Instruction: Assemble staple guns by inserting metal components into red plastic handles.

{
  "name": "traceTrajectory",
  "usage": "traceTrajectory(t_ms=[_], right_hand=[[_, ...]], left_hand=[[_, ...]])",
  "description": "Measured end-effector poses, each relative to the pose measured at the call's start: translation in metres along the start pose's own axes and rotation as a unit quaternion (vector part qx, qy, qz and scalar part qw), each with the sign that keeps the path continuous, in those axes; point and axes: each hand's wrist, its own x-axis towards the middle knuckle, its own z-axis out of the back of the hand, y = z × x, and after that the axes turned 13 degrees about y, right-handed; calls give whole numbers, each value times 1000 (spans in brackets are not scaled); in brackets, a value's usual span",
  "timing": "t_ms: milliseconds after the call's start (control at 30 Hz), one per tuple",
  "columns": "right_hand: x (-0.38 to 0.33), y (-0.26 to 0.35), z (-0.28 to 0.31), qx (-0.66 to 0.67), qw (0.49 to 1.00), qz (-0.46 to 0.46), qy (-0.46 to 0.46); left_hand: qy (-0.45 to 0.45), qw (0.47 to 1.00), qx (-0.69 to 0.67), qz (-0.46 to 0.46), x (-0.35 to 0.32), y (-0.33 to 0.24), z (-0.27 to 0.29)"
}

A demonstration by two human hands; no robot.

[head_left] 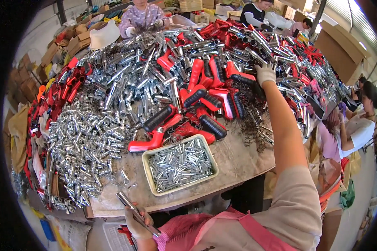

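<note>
My left hand (137,224), in a white glove, holds a shiny metal tube (135,212) near the table's front edge, close to my lap. My right hand (265,74), also gloved, is stretched far out over the heap and rests on a red handle with a black grip (244,78). More red-and-black handles (205,104) lie piled in the middle of the table. A cream tray (151,184) full of small metal pins sits in front of me, between my two arms.
Heaps of shiny metal tubes (113,88) cover the left and far side of the table, with small fittings (81,138) at the left. Dark wire springs (255,121) lie right of the handles. Other people work at the far side and at the right. Cardboard boxes stand around.
</note>
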Motion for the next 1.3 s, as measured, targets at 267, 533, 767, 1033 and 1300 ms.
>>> traceTrajectory(t_ms=[267, 533, 767, 1033, 1300], right_hand=[[28, -45, -22, 200, 963, -177, -31], [-113, 7, 91, 742, 660, 94, 70], [-265, 92, 142, 827, 497, 111, 240], [-383, 128, 161, 704, 517, 276, 401], [-414, 147, 140, 580, 584, 460, 333]], left_hand=[[-12, 1000, 15, 13, 7, 1, -13], [56, 988, 142, -24, -28, 8, -40], [282, 913, 294, 29, -31, 23, -80], [288, 741, 607, 5, -48, 23, -95], [303, 601, 736, 67, -50, 29, -89]])
